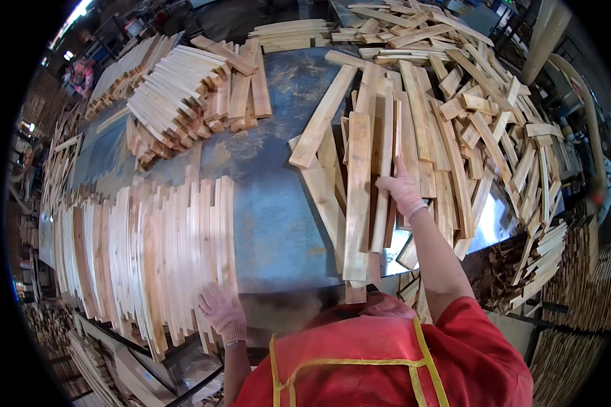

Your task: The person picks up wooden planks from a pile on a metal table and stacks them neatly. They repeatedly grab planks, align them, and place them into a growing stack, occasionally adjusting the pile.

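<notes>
My right hand (406, 190), in a pale pinkish glove, is closed on a narrow wooden slat (385, 149) in the loose heap on the right. Beside that slat, a wider wooden board (357, 197) points toward me, its near end at the table's edge. My left hand (223, 313), gloved the same way, lies with fingers spread against the near right end of a row of wooden strips (149, 251). These strips stand closely side by side, their ends uneven. Nothing shows in the left hand's grip.
The blue-grey metal table (278, 210) shows between row and heap. Toward the far left stands a stack of strips (176, 88), with loose boards (241, 88) against it. Jumbled offcuts (495, 115) cover the right side. A hose (587, 115) hangs at far right, above stacked slats (577, 278).
</notes>
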Available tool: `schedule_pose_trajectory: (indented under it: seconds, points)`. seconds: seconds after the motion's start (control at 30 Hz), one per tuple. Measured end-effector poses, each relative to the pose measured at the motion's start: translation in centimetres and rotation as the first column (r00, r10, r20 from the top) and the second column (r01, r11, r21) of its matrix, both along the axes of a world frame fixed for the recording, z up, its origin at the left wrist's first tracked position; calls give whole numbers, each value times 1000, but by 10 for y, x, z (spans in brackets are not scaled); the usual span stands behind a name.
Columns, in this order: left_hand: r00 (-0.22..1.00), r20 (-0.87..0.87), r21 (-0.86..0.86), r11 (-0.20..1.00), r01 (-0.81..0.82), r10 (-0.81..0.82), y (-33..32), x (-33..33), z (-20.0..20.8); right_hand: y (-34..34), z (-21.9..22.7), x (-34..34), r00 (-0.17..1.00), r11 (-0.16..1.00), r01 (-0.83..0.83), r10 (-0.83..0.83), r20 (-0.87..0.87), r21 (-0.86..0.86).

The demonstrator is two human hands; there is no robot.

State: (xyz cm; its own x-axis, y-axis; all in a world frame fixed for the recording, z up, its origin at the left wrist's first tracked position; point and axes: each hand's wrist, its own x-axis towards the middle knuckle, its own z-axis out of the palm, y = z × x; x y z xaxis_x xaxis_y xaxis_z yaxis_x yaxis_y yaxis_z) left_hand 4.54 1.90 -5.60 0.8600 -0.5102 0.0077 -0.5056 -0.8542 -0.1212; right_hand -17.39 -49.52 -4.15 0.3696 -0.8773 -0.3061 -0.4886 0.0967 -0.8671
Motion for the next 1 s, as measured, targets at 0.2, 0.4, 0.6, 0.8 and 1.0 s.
schedule_pose_trajectory:
  seconds: [0.2, 0.4, 0.6, 0.8, 1.0]
  points:
    - [791, -547, -367, 928, 67, -273, -186, -44, 36, -18, -31, -50, 909, 914, 131, -265, 321, 384]
    - [714, -617, -91, 932, 351, -330, -369, -123, 58, -19, -10, -47, 925, 868, 168, -302, 229, 468]
    - [599, -660, -622, 777, -97, -453, -376, -100, 47, -38, 8, -93, 927, 937, 83, -198, 320, 339]
    - [454, -650, -753, 599, -273, -609, -532, -25, 34, -115, 26, -46, 851, 898, 36, -257, 457, 438]
    - [871, -413, -276, 948, 159, -266, -574, -66, 0, -133, -2, 35, 997, 977, 59, -70, 44, 207]
